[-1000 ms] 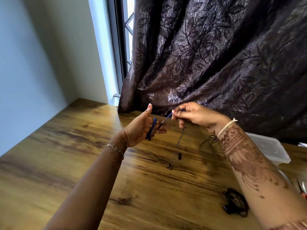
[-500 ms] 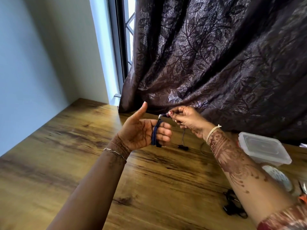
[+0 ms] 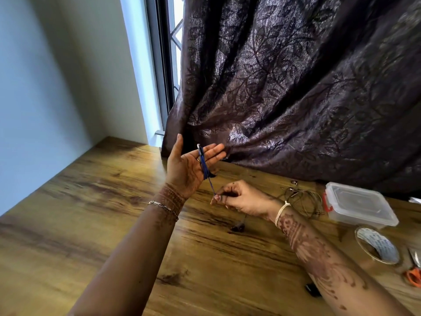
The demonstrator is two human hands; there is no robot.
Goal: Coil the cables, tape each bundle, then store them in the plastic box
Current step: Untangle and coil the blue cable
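Head view. Holds left hand (image 3: 190,166) up at frame centre, fingers (image 3: 214,152) straight and spread, blue cable (image 3: 203,164) looped round them. Pinches the cable's taut free strand with right hand (image 3: 241,199), at 5 o'clock from the left, low over the desk (image 3: 109,215). Off the right hand at 3 o'clock: thin wire coil (image 3: 304,199), then lidded box (image 3: 358,207). At 4 o'clock: tape (image 3: 377,247), scissors (image 3: 414,273) at frame edge.
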